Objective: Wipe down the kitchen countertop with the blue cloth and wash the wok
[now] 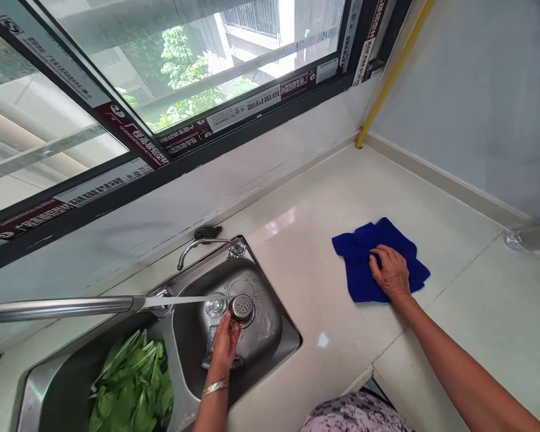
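In the right basin of the steel sink point(292, 336), my left hand point(225, 343) pinches a round metal sink strainer point(242, 307) with small holes in its face. A stream of water point(184, 300) from the tap point(63, 308) runs into the basin just beside the strainer. A dark, shiny item point(210, 351) lies partly hidden behind my left wrist. Over on the countertop, my right hand point(390, 270) rests on a crumpled blue cloth point(364, 279), its fingers curled into the fabric.
Leafy greens point(135, 384) fill part of the left basin. A thin curved spout point(202, 243) stands at the sink's back corner, with a dark scouring pad point(207, 232) behind it. A yellow pipe point(391, 78) rises in the corner. Clear glass or plastic point(515, 242) sits far right.
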Available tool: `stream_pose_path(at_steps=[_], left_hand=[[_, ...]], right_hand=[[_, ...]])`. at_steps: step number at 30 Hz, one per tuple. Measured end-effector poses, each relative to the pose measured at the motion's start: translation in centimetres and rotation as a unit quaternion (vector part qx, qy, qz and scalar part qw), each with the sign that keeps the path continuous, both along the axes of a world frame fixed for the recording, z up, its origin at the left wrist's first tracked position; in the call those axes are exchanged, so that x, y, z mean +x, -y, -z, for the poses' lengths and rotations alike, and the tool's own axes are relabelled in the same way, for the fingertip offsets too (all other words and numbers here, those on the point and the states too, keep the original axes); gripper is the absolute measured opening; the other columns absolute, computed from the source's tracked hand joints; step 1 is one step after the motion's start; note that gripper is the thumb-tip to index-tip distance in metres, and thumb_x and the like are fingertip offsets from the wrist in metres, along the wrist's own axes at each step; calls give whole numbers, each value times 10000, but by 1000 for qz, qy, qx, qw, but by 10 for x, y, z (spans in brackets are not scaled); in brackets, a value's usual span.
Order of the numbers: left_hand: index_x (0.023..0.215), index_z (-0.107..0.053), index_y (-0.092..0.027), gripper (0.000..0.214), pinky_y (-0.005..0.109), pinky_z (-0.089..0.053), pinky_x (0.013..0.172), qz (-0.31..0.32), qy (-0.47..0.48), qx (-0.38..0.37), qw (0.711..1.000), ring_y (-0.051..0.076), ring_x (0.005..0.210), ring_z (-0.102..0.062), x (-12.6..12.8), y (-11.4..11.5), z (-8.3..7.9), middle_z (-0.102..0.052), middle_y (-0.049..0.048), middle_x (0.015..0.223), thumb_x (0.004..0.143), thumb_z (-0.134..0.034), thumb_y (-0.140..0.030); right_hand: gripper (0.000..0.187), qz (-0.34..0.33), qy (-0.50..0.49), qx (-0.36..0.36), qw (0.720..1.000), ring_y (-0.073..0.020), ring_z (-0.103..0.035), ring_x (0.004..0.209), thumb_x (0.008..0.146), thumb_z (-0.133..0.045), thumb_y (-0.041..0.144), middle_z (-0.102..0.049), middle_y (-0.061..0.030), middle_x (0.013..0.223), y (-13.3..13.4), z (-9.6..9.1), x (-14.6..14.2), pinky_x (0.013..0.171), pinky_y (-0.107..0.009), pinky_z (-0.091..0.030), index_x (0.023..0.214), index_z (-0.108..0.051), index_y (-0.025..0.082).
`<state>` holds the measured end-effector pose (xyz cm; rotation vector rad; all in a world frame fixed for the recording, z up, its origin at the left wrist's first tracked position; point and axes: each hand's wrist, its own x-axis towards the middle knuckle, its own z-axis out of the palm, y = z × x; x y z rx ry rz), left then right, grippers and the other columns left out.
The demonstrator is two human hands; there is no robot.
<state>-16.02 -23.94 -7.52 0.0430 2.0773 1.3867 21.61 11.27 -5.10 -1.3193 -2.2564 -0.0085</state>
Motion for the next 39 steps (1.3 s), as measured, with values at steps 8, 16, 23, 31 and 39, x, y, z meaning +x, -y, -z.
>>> stream_pose_path(at_steps=[8, 16, 23, 31, 39], left_hand=[[888, -690, -189, 401, 301, -600, 652, 1, 61, 40, 997, 176, 724, -692, 30, 3, -22, -718, 55, 790, 696, -785, -529], [845, -774, -168, 577, 379, -594, 740, 55, 2, 10, 998, 249, 793, -705, 60, 7, -43, -769, 87, 837, 496, -844, -621], [761, -751, -206, 503, 441, -525, 953, 75, -137, 17, 988, 265, 919, -667, 73, 14, -77, -724, 77, 885, 601, -755, -683], [611, -556, -242, 551, 278, -401, 469, 27, -304, 10, 952, 141, 446, -491, 102, 11, -77, -538, -15, 486, 925, -369, -654], [531, -510, -248, 547, 294, -456, 544, -13, -367, -2, 930, 148, 450, -489, 111, 23, -68, -482, -6, 447, 913, -428, -631]], right_hand=[[668, 13, 16, -23, 1000, -362, -622, 1049, 916, -537, 559, -624, -206, 1240, 66, -11, -12, 842, -489, -527, 1435, -486, 143], [541, -103, -200, -370, 902, -301, -709, 879, 873, -532, 707, -755, -80, 929, 122, -38, -44, 801, -429, -591, 1018, -720, 222], [601, -222, -355, -655, 628, -253, -539, 1339, 957, -517, 598, -593, -76, 1445, 175, -103, -119, 1167, -427, -402, 1438, -525, 238], [395, -333, -259, -494, 760, -274, -539, 1320, 915, -578, 400, -555, -171, 1429, 256, -88, -193, 1153, -457, -400, 1241, -572, 178], [150, -262, -172, -493, 812, -190, -508, 761, 915, -479, 352, -523, -17, 792, 249, -89, -233, 807, -368, -473, 833, -487, 227]])
